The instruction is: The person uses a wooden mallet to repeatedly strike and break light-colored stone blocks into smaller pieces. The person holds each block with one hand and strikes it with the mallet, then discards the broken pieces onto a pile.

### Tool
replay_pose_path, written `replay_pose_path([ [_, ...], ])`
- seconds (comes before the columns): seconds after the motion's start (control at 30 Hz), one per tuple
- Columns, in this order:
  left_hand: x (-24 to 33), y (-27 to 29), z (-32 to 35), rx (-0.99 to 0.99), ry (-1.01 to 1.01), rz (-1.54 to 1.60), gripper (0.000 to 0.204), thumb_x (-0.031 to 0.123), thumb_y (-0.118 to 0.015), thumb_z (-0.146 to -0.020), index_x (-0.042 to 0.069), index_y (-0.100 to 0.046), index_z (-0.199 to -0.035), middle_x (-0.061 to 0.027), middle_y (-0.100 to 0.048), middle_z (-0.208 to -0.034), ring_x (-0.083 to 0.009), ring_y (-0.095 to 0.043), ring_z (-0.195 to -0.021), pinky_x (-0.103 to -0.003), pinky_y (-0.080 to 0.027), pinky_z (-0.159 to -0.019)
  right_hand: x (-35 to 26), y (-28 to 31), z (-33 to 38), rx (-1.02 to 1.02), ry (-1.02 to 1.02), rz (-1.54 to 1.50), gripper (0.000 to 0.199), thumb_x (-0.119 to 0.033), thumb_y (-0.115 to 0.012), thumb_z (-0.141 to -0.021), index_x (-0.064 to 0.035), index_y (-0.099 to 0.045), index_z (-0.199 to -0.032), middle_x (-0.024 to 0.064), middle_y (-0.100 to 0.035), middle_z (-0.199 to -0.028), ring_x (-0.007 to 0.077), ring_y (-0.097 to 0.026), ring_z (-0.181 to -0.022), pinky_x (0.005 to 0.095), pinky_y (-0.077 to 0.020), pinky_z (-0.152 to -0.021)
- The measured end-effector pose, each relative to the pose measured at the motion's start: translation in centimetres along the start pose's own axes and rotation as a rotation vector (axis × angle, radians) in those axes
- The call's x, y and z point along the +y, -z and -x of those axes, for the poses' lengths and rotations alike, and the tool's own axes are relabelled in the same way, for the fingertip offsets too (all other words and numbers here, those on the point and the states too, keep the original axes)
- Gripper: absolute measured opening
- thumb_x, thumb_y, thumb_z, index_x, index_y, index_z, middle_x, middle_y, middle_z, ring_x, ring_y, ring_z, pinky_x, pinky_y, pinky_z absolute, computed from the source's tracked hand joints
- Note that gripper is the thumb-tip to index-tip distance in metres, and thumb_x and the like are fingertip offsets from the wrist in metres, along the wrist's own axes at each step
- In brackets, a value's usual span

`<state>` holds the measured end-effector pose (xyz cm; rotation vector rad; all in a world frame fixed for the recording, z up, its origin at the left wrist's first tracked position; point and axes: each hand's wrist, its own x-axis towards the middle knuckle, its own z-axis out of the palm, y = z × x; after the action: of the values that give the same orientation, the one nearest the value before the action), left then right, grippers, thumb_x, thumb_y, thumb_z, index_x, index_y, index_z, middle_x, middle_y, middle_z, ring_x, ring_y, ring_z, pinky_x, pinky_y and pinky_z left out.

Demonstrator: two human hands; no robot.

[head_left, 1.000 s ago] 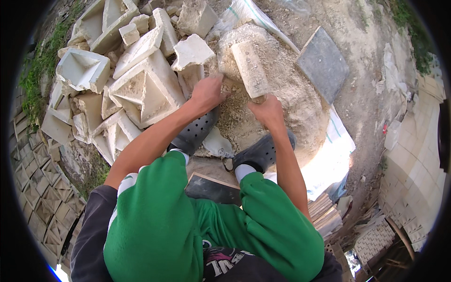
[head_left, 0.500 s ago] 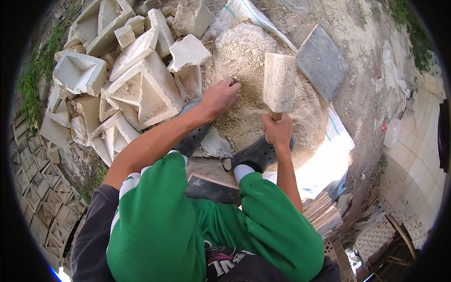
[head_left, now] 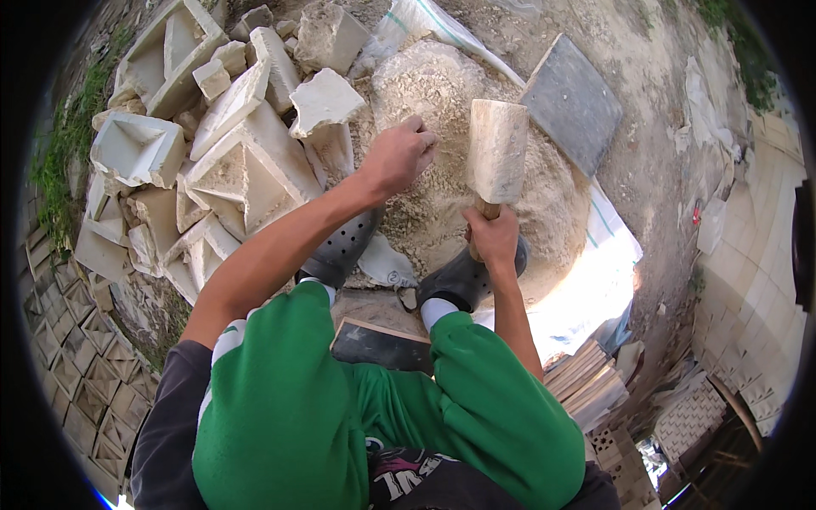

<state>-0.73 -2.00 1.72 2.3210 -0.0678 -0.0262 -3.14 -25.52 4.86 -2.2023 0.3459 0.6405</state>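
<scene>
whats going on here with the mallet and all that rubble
A person crouches over a mound of pale crumbled material. The right hand grips the handle of a pale mallet, its head raised above the mound. The left hand rests on the mound beside it. Broken pale moulded blocks are piled to the left, and a dark slab lies to the right.

One mallet (head_left: 497, 153); two hands, left (head_left: 398, 157) and right (head_left: 491, 238); two dark clogs (head_left: 463, 279); one grey slab (head_left: 571, 102); one rubble heap (head_left: 433, 102); many broken plaster moulds (head_left: 246, 170).
</scene>
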Motion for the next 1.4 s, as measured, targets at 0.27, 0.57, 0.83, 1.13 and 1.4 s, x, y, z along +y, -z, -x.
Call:
replay_pose_path([
  [0.27, -1.7, 2.8, -3.6, 0.101, 0.072, 0.001, 0.037, 0.018, -0.073, -0.09, 0.007, -0.066, -0.125, -0.0158, -0.066, -0.116, -0.0318, -0.071, -0.088, -0.042, -0.056, -0.08, -3.5, 1.4, -0.6, -0.025, 0.109, 0.001, 0.029, -0.02, -0.075, -0.078, 0.0061, -0.067, -0.087, 0.0123, -0.067, -0.066, 0.021, -0.066, -0.059, 0.0357, -0.0507, -0.057],
  [0.57, -3.3, 2.0, 0.5, 0.159, 0.186, 0.036, 0.028, 0.014, -0.072, -0.089, 0.002, -0.066, -0.114, -0.0158, -0.067, -0.101, -0.0291, -0.07, -0.085, -0.04, -0.056, -0.077, -5.8, -2.0, -2.8, 0.117, 0.755, 0.041, 0.03, -0.017, -0.074, -0.08, 0.0023, -0.069, -0.102, 0.0117, -0.071, -0.077, 0.0286, -0.07, -0.072, 0.0418, -0.0551, -0.072],
  [0.83, -3.5, 1.9, 2.0, 0.181, 0.257, 0.063, 0.027, 0.017, -0.072, -0.09, 0.003, -0.065, -0.111, -0.0142, -0.066, -0.095, -0.0281, -0.067, -0.08, -0.04, -0.054, -0.075, -10.1, 0.2, -1.8, -0.166, 0.116, 0.184, 0.041, -0.029, -0.076, -0.073, 0.0016, -0.073, -0.101, 0.0232, -0.074, -0.088, 0.0388, -0.072, -0.082, 0.0426, -0.0568, -0.076],
  [1.13, -3.3, 2.1, 1.9, 0.167, 0.268, 0.072, 0.025, 0.016, -0.072, -0.09, 0.005, -0.066, -0.112, -0.013, -0.066, -0.094, -0.0275, -0.067, -0.08, -0.039, -0.054, -0.075, -7.2, -3.4, -2.6, -0.034, 0.527, 0.241, 0.039, -0.024, -0.072, -0.078, 0.0038, -0.069, -0.106, 0.0184, -0.073, -0.083, 0.0326, -0.072, -0.074, 0.0431, -0.056, -0.07],
  [1.4, -3.6, 2.0, 2.2, 0.182, 0.284, 0.08, 0.022, 0.015, -0.072, -0.09, 0.005, -0.066, -0.109, -0.0137, -0.068, -0.098, -0.0279, -0.069, -0.084, -0.04, -0.055, -0.076, -11.2, -0.2, 0.2, -0.147, 0.283, 0.157, 0.033, -0.027, -0.074, -0.076, -0.0017, -0.073, -0.098, 0.0193, -0.074, -0.085, 0.0339, -0.073, -0.078, 0.0417, -0.0568, -0.072],
])
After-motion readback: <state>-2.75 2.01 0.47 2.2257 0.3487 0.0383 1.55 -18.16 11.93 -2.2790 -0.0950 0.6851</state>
